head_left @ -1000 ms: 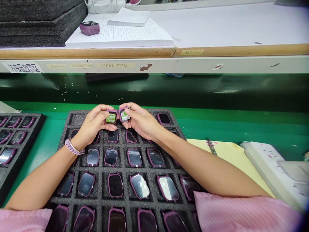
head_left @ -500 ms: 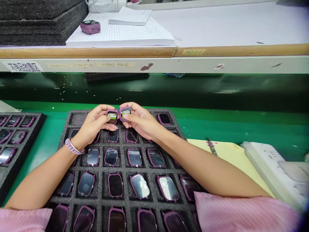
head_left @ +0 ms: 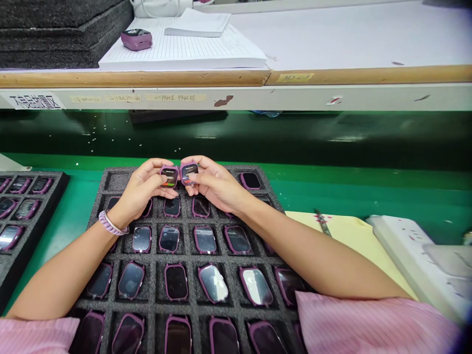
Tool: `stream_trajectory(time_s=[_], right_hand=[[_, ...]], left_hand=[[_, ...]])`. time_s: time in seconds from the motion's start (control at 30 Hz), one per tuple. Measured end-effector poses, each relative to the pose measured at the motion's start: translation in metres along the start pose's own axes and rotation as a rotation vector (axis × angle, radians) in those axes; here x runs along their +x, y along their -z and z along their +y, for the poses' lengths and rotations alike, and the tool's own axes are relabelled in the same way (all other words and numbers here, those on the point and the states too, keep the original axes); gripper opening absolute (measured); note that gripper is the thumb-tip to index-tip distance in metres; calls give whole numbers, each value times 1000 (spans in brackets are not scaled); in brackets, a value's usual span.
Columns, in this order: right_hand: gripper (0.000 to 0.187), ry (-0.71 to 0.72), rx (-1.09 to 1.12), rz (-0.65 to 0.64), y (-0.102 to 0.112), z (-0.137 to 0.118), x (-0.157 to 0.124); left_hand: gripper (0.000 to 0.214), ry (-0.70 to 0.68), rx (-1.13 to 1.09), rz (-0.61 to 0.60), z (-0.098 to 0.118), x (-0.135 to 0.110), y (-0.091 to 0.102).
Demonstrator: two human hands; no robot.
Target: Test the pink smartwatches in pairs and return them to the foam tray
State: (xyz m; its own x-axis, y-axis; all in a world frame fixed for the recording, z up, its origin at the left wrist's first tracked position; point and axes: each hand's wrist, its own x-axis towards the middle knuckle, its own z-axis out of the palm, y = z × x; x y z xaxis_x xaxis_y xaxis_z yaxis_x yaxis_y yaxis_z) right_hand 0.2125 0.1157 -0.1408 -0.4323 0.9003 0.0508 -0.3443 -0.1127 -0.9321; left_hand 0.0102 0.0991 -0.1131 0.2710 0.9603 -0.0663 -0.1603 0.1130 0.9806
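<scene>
My left hand (head_left: pixel 142 189) is closed round a purple smartwatch body (head_left: pixel 169 176) with a lit screen. Right beside it, my right hand (head_left: pixel 216 186) grips a second purple watch body (head_left: pixel 189 173), its thumb pressed on the screen. Both are held just above the far row of a dark grey foam tray (head_left: pixel 116 179). The tray's pockets hold several more purple watch bodies (head_left: pixel 205 240) lying screen up. A lilac bracelet circles my left wrist.
A second foam tray (head_left: pixel 22 246) of watches lies at the left. A yellow sheet (head_left: pixel 354 236) and a white power strip (head_left: pixel 416 258) lie at the right. Beyond the green belt, a raised shelf carries lined paper (head_left: pixel 184 46), one purple watch (head_left: pixel 136 39) and stacked foam (head_left: pixel 55 29).
Both watch screens have gone from green-and-white displays to mostly dark ones. The hands have barely moved; my right thumb now presses lower on its screen.
</scene>
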Motion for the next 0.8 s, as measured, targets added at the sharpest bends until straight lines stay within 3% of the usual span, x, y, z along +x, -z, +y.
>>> stream_trajectory(time_s=[0.27, 0.47, 0.57, 0.67, 0.77, 0.8], right_hand=[[44, 22, -27, -13, 1, 2, 0], [45, 12, -1, -15, 2, 2, 1], [50, 39, -1, -26, 2, -4, 0], [57, 91, -14, -79, -5, -24, -12], [52, 197, -154, -136, -23, -54, -44], [48, 248, -228, -127, -32, -64, -59]], left_hand=[[38, -17, 44, 0, 0, -1, 0], [49, -35, 41, -16, -6, 5, 3], [54, -82, 41, -30, 5, 0, -2], [53, -153, 14, -153, 33, -28, -13], [59, -177, 15, -399, 63, -76, -25], [60, -182, 30, -422, 72, -92, -29]])
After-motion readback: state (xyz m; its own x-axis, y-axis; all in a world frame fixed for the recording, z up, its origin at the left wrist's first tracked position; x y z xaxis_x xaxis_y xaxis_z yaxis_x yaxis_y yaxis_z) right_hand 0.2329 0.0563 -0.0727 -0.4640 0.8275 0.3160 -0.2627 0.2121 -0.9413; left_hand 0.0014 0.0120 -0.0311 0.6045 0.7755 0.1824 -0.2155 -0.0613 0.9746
